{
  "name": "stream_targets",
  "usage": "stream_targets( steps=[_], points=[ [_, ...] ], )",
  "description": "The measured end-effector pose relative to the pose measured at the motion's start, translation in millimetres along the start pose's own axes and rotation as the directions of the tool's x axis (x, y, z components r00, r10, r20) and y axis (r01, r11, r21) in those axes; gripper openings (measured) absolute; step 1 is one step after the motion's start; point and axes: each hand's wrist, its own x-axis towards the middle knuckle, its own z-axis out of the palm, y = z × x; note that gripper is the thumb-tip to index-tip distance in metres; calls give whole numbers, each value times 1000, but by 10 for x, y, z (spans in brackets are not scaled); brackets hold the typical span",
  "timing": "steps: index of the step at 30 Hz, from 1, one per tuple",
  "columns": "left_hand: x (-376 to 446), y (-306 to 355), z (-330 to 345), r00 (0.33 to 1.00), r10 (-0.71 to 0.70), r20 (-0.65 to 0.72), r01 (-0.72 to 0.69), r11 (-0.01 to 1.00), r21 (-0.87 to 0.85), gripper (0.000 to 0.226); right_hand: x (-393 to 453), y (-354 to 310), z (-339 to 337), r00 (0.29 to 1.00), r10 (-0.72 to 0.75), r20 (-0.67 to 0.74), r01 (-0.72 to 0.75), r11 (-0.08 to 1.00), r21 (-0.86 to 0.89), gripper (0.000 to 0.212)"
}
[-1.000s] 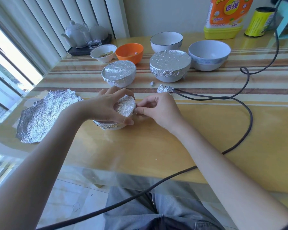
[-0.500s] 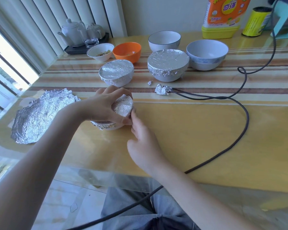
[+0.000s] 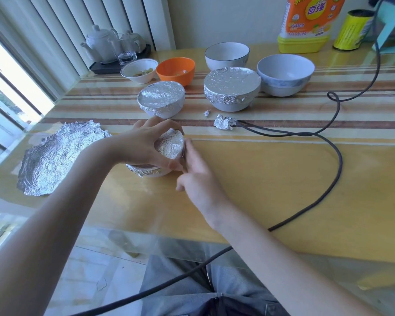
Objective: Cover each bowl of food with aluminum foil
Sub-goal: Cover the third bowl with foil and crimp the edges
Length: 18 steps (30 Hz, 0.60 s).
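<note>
A small white bowl (image 3: 154,173) wrapped in foil (image 3: 171,145) stands near the table's front. My left hand (image 3: 144,144) grips it from above, fingers and thumb curled round its rim. My right hand (image 3: 197,176) lies at the bowl's right side, straight fingers pressing the foil against the wall. Behind stand two foil-covered bowls, a smaller one (image 3: 161,100) and a larger one (image 3: 232,88). A loose crumpled foil sheet (image 3: 57,156) lies on the left. Uncovered bowls stand further back: a white one with food (image 3: 139,70), an orange one (image 3: 176,69), a white one (image 3: 227,55) and a grey one (image 3: 285,74).
A black cable (image 3: 335,160) loops across the table's right half and down past my lap. Foil scraps (image 3: 224,122) lie by its end. At the back stand a tea set on a tray (image 3: 114,47), an orange bottle (image 3: 306,23) and a yellow can (image 3: 351,30).
My right hand left the bowl's upper right rim, swung toward me and turned, and now presses the lower right side. The left hand kept its grip on the bowl.
</note>
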Motion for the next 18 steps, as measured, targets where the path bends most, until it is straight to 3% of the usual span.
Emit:
stream_targets(
  steps=[2,4,6,9,16,18],
  points=[
    [-4,8,3,1000,0,-1,0,1000,-12,85,44,-47,-158,992,-22,-126,26,999,31,68],
    [-5,11,0,1000,-3,-4,3,1000,-18,84,111,-90,-287,973,-83,-216,48,985,-164,50],
    [-10,4,-13,1000,9,5,-9,1000,-17,84,170,-122,-358,985,-128,-115,89,952,-294,45],
    [-23,-8,-57,998,25,57,-23,999,-32,78,286,-184,-417,991,-136,-5,128,944,-306,44],
    [-2,-2,-78,994,32,100,-32,999,4,101,336,-89,-429,975,-163,-153,122,961,-249,10],
    [-4,-10,-74,995,29,99,-29,1000,3,102,313,-41,-394,969,-139,-202,94,971,-219,9]
  ],
)
